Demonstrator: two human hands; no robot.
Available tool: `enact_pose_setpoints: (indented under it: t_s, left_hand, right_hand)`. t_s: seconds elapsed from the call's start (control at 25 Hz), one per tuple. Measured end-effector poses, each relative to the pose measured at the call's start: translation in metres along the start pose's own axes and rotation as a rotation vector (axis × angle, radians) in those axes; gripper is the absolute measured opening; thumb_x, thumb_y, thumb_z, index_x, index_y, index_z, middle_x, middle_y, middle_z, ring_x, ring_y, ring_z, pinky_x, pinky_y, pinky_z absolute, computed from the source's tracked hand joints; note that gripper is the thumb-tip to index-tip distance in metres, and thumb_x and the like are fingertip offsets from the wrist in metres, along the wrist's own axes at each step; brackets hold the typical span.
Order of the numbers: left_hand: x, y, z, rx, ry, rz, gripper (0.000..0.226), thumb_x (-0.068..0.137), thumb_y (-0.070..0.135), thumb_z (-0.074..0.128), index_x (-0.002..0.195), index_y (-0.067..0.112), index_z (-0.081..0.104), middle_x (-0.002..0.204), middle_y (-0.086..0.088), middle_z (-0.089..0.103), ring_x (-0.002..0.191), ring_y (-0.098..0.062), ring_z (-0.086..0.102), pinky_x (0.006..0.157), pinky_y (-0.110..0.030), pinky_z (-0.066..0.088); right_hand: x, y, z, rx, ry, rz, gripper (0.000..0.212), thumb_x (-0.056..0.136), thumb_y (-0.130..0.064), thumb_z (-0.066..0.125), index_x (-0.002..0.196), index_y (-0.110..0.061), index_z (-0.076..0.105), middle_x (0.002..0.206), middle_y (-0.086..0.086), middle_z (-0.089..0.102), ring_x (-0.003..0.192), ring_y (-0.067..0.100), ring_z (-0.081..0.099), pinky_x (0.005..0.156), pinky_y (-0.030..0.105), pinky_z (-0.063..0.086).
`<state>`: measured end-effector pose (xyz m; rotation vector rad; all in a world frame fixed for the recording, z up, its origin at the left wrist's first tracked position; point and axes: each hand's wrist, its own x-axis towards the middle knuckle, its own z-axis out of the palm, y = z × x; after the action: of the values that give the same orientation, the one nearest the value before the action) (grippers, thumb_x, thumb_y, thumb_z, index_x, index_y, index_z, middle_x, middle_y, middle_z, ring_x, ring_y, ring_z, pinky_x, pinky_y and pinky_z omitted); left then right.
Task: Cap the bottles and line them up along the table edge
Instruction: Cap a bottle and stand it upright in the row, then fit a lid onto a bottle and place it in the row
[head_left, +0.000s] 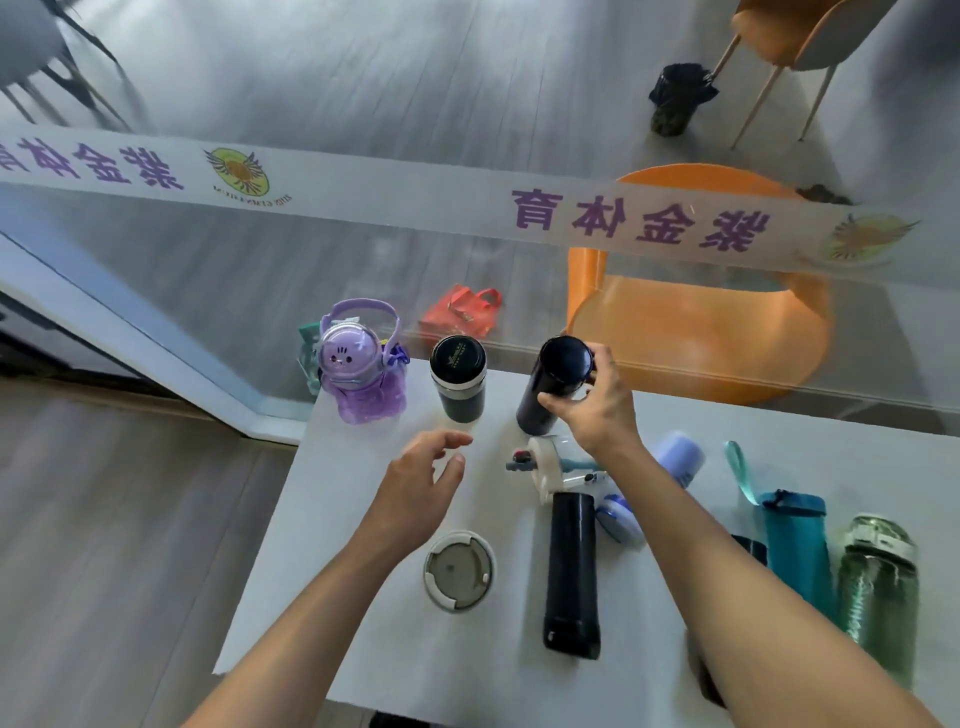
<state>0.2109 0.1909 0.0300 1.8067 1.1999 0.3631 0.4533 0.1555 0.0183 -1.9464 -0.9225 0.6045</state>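
Note:
Along the far edge of the white table (322, 545) stand a purple cartoon bottle (361, 364) and a capped black flask (458, 376). To their right my right hand (592, 402) is shut on a tall dark navy bottle (550, 382), capped and tilted slightly. My left hand (423, 480) hovers open above the table, holding nothing. A black flask (571, 574) lies on its side. A round white lid (458, 569) rests near the front. A clear capped bottle (553, 462) lies by my right wrist.
A lilac bottle (680, 460), a lilac cap (618, 519), a teal bottle (797, 545) and a green bottle (878, 587) crowd the right side. A glass wall with a printed white band (467, 202) rises just behind the table's far edge. An orange stool (701, 332) stands beyond it.

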Motion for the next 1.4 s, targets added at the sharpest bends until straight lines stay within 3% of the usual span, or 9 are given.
enact_pose_setpoints:
  t_s: [0.2,0.4,0.52,0.68,0.84,1.0,1.2,1.4]
  left_hand:
    - [-0.013,0.01,0.024,0.143,0.029,-0.007,0.025,0.096,0.025,0.053,0.119,0.032,0.062,0.118,0.012,0.061,0.108,-0.007,0.056,0.097,-0.03,0.047]
    - [-0.039,0.007,0.031,0.568,0.067,0.083,0.036,0.09,0.039,0.058,0.125,0.032,0.056,0.122,0.008,0.057,0.109,-0.018,0.053,0.096,-0.036,0.045]
    - [-0.063,-0.001,0.034,0.679,0.079,0.089,0.046,0.085,0.048,0.059,0.128,0.032,0.054,0.132,0.005,0.054,0.118,-0.022,0.051,0.096,-0.038,0.044]
    - [-0.089,-0.013,0.044,0.702,-0.007,0.07,0.066,0.075,0.066,0.059,0.134,0.038,0.046,0.14,0.005,0.045,0.124,-0.02,0.044,0.093,-0.038,0.048]
    - [-0.098,-0.024,0.056,0.648,-0.06,0.053,0.078,0.067,0.04,0.079,0.136,0.04,0.042,0.14,0.002,0.045,0.124,-0.025,0.046,0.081,-0.037,0.057]
    - [-0.087,-0.022,0.058,0.59,-0.049,0.092,0.078,0.068,0.032,0.081,0.137,0.038,0.045,0.142,0.001,0.045,0.126,-0.023,0.043,0.08,-0.036,0.057]
    - [-0.07,-0.013,0.061,0.575,-0.058,0.093,0.077,0.072,0.034,0.08,0.139,0.039,0.041,0.145,0.003,0.04,0.129,-0.022,0.039,0.087,-0.038,0.054]
    - [-0.063,-0.007,0.068,0.559,-0.017,0.052,0.075,0.071,0.034,0.081,0.136,0.04,0.043,0.145,0.008,0.039,0.13,-0.018,0.036,0.084,-0.037,0.053]
  right_hand:
    - [0.02,0.011,-0.001,0.025,-0.051,-0.02,0.068,0.067,-0.02,0.089,0.122,-0.025,0.05,0.116,-0.002,0.062,0.105,0.016,0.059,0.088,0.024,0.044]
    - [0.013,0.018,0.006,-0.021,-0.063,-0.095,0.071,0.069,-0.023,0.088,0.127,-0.023,0.048,0.121,0.0,0.06,0.111,0.022,0.056,0.096,0.035,0.048]
    - [0.012,0.013,0.006,-0.036,-0.055,-0.072,0.073,0.069,-0.024,0.088,0.129,-0.021,0.046,0.125,0.002,0.059,0.115,0.024,0.055,0.098,0.038,0.048]
    - [-0.001,0.024,0.002,-0.109,-0.048,0.054,0.089,0.065,-0.036,0.088,0.138,-0.025,0.039,0.133,0.003,0.057,0.121,0.025,0.055,0.101,0.045,0.047]
    - [-0.042,0.049,-0.014,-0.425,-0.152,0.11,0.081,0.075,-0.042,0.078,0.143,-0.026,0.038,0.134,0.008,0.054,0.121,0.032,0.052,0.102,0.045,0.042]
    - [-0.062,0.058,-0.011,-0.758,-0.316,-0.052,0.065,0.084,-0.035,0.069,0.143,-0.025,0.042,0.139,0.007,0.052,0.126,0.03,0.048,0.104,0.041,0.038]
    - [-0.042,0.062,0.01,-0.942,-0.449,-0.216,0.05,0.09,-0.025,0.059,0.139,-0.021,0.046,0.141,0.008,0.055,0.131,0.032,0.048,0.11,0.041,0.031]
    - [-0.03,0.072,0.015,-1.074,-0.52,-0.258,0.07,0.081,-0.021,0.07,0.145,-0.02,0.039,0.138,0.011,0.048,0.127,0.036,0.047,0.106,0.044,0.034]
